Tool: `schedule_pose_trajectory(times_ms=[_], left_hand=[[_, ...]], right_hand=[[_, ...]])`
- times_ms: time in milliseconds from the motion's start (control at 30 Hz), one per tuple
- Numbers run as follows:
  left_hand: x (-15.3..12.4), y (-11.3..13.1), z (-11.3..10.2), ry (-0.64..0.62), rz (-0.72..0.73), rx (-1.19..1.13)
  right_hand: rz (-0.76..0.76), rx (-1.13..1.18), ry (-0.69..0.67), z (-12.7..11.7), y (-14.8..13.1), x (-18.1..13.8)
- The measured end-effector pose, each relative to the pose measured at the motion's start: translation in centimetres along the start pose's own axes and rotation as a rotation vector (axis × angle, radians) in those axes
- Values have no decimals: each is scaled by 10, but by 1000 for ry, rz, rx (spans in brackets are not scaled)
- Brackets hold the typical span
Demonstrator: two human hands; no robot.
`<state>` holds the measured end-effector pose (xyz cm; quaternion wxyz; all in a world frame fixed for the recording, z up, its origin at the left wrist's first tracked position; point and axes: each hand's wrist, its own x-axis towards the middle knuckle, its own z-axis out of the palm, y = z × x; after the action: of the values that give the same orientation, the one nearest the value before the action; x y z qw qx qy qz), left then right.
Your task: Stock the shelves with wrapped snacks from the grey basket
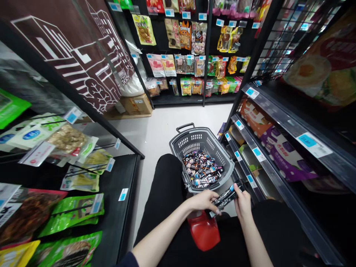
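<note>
L hand (204,200) & R hand (243,200) pinch dark packets (226,198), fingers nearly closed — exact no. unclear; if grip loosens, one may fall outside basket (216,149).

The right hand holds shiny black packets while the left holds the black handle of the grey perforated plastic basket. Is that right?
Not quite: in the head view the left hand holds the shiny black packets too, not the black handle. The right hand does hold them.
</note>
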<state>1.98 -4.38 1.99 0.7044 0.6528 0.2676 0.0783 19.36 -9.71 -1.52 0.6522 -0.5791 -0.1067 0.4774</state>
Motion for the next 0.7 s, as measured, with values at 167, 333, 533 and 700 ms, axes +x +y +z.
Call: schedule_pose_trajectory(times_ms=[167,333,533,700], left_hand=[[-4,9,-7,21,8,-112],[4,4,-8,302,-38,-391],[10,-2,-14,636,-12,-624],[4,0,-21,668,-73,-728]], right_hand=[[-8,105,107,-7,-9,7],[-55,127,80,-19,-13,15],[-73,127,-51,-20,-16,14],[-41,62,-103,-22,-17,11]])
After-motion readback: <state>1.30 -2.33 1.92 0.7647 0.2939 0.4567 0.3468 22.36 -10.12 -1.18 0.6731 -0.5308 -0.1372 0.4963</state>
